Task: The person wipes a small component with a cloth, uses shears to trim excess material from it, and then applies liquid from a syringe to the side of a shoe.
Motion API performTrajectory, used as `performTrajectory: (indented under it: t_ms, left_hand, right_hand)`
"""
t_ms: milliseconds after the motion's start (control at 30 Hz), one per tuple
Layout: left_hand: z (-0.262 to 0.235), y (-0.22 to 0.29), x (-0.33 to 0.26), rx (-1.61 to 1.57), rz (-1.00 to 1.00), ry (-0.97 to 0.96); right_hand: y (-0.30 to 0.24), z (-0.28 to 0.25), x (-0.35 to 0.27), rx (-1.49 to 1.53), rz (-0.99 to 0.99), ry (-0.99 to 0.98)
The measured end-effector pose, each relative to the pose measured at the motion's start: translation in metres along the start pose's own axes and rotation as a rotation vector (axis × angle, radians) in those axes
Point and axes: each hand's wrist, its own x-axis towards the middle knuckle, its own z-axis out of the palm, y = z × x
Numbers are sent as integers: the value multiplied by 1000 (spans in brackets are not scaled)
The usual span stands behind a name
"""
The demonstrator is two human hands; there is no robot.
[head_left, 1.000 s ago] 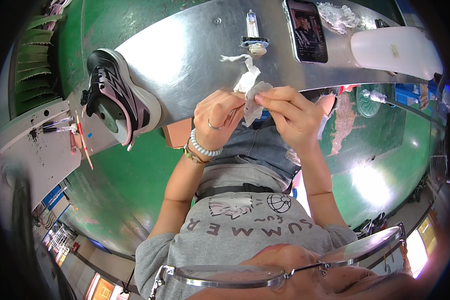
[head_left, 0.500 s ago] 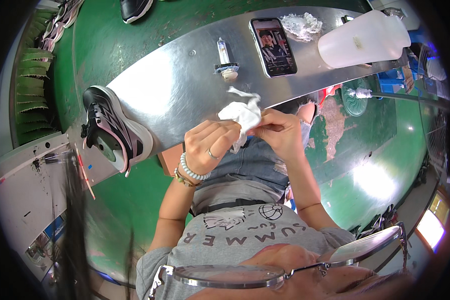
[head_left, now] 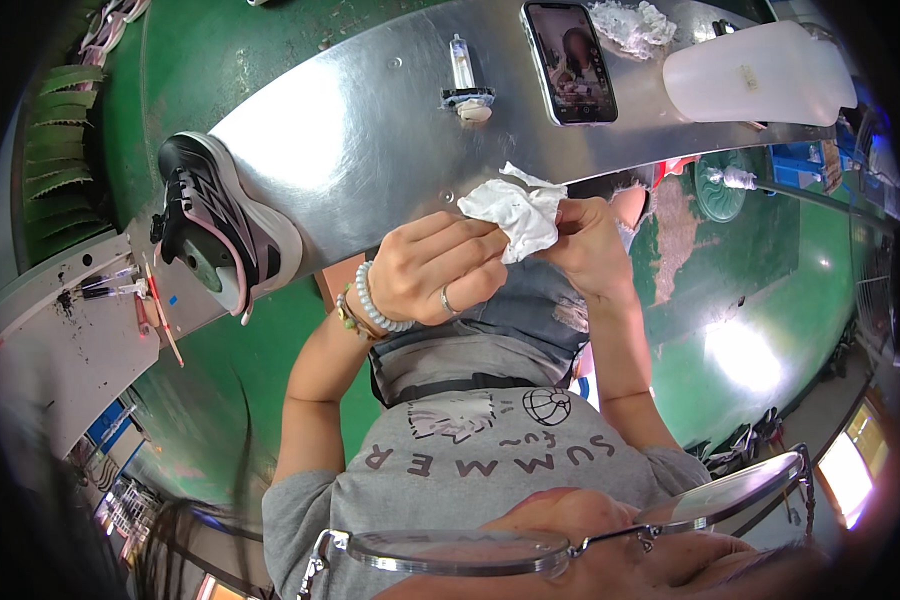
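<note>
Both my hands hold a crumpled white cloth (head_left: 515, 215) just in front of the near edge of a shiny metal table (head_left: 370, 130). My left hand (head_left: 435, 268), with a ring and a bead bracelet, pinches the cloth's left side. My right hand (head_left: 590, 245) grips its right side, fingers curled around it. A black, white and pink sports shoe (head_left: 220, 225) lies at the table's left end, its opening turned toward me.
On the table lie a small syringe-like applicator (head_left: 465, 85), a phone (head_left: 568, 60) with its screen lit, a wad of white cloth (head_left: 630, 22) and a translucent plastic jug (head_left: 755, 70). A grey bench (head_left: 60, 340) with pens stands left. The floor is green.
The view has shifted, so the table and shoe sit lower and nearer. My hands stay together on the cloth, which now shows more spread between them.
</note>
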Motion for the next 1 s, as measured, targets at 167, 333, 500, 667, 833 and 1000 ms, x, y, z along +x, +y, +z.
performTrajectory:
  t_ms: [167,333,500,667,833,1000]
  left_hand:
    - [3,-3,-3,-15,-9,-10]
    - [2,-2,-3,-6,-33,-33]
    - [6,0,2,141,-212,2]
    - [10,6,6,178,-383,64]
    - [11,13,18,168,-442,117]
    - [14,25,17,50,-526,161]
  right_hand:
    - [2,1,1,26,-7,31]
    - [-2,8,-4,-145,-98,107]
    - [11,22,-7,-133,-314,290]
    - [24,33,-9,-95,-449,362]
    - [22,44,-7,-115,-623,452]
    - [18,37,-12,-199,-632,511]
